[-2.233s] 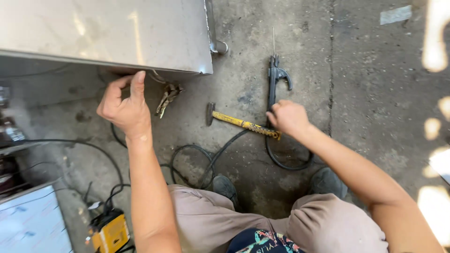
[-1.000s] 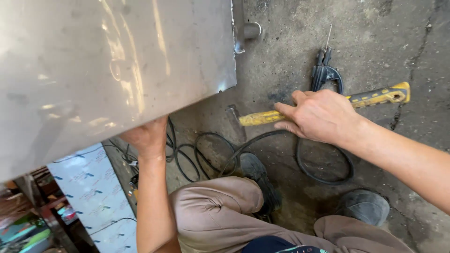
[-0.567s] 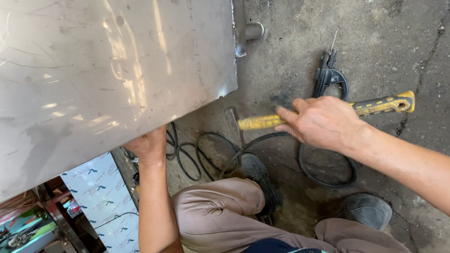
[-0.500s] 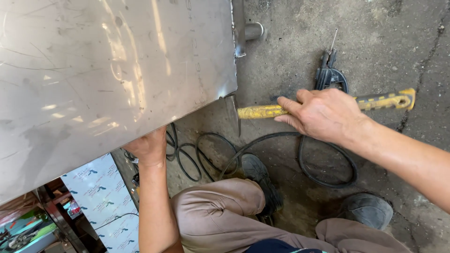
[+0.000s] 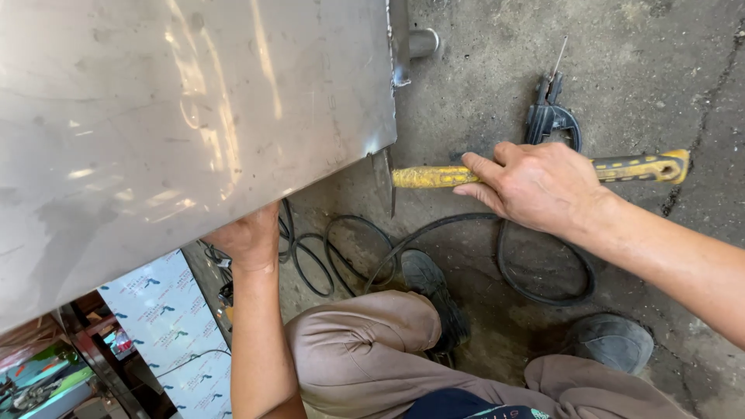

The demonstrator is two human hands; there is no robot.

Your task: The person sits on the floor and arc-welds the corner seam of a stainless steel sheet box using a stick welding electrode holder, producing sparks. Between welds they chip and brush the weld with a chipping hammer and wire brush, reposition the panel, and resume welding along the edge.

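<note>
**Chipping hammer at sheet edge — both hands engaged**

Yellow-handled chipping hammer (image 5: pixel 535 172) held level above the concrete floor (image 5: pixel 660 62), its narrow metal head (image 5: pixel 383 178) just beside the lower right corner of the large steel sheet (image 5: pixel 186 124); contact between head and sheet cannot be confirmed. Gripped mid-handle by the right hand (image 5: pixel 535 186), fingers curled over the top, index finger extended along the handle toward the head. Black-and-yellow butt of the handle projecting past the wrist to the right.

Left hand (image 5: pixel 248 239) pressed up under the lower edge of the sheet, fingers hidden behind the metal — exact grip not visible.

Beyond the hammer: black electrode holder (image 5: pixel 549 116) lying on the floor with a thin rod at its tip, its black cable (image 5: pixel 543 287) looping below the right hand. Further thin cables (image 5: pixel 318 256) coiled beneath the sheet's edge. Short metal tube (image 5: pixel 423 43) at the sheet's upper right edge.

Nearer the camera: bent knees in tan trousers (image 5: pixel 365 349), dark shoe (image 5: pixel 434 295) among the cables, grey shoe (image 5: pixel 613 341) to the right. Patterned white panel (image 5: pixel 163 318) at lower left.
</note>
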